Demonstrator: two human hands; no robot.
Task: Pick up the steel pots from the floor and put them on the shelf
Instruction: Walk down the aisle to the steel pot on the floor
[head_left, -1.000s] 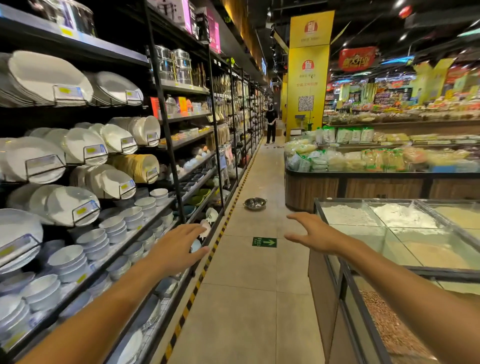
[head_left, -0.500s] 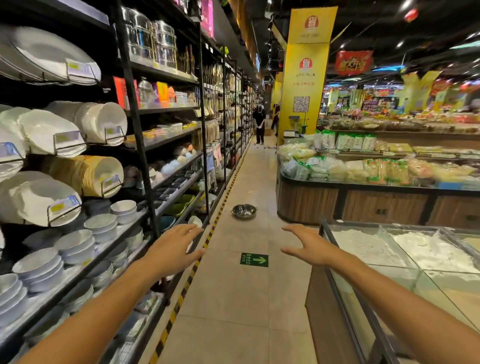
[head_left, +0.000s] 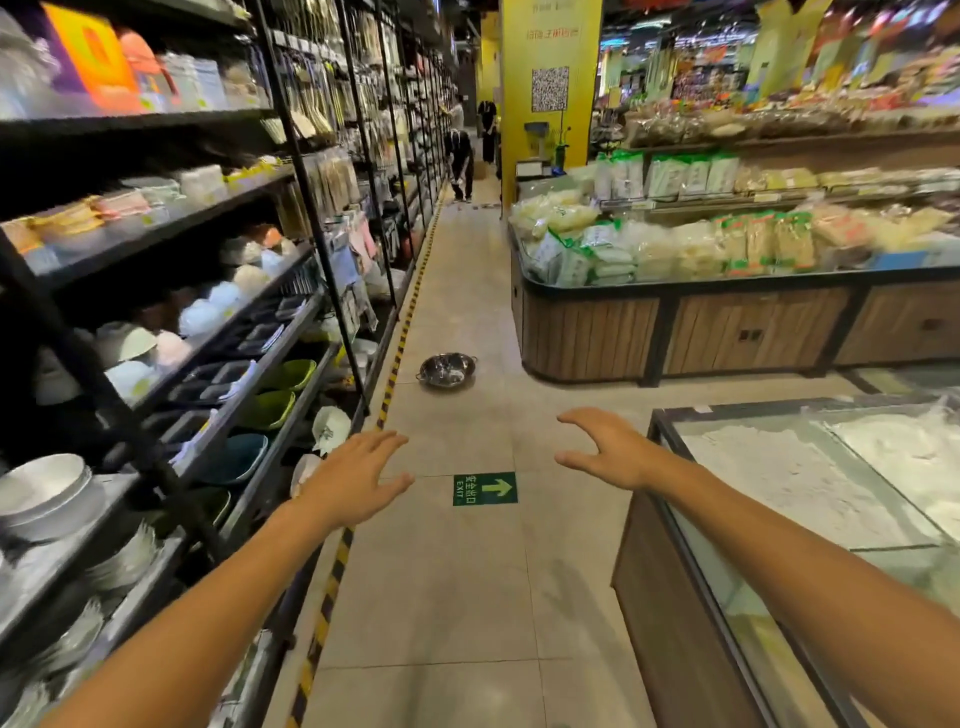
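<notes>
Green exit sign (head_left: 484, 488) stuck flat on beige tiled floor, white arrow pointing right. Left of sign: yellow-black hazard tape (head_left: 395, 364) running along the aisle edge. Right of sign: glass-topped bin (head_left: 810, 483) holding white powder. Beyond sign, right: wood-panelled display counter (head_left: 675, 332) heaped with bagged white and green packets. Far beyond sign: yellow pillar (head_left: 550, 104) with QR code; beside it a dark-clothed person (head_left: 461, 161) bent forward. Shelf edges blurred.

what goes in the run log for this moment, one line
phase: approach | pot: on floor ahead, untouched | left hand: open, empty | right hand: open, empty | shelf: on left
</notes>
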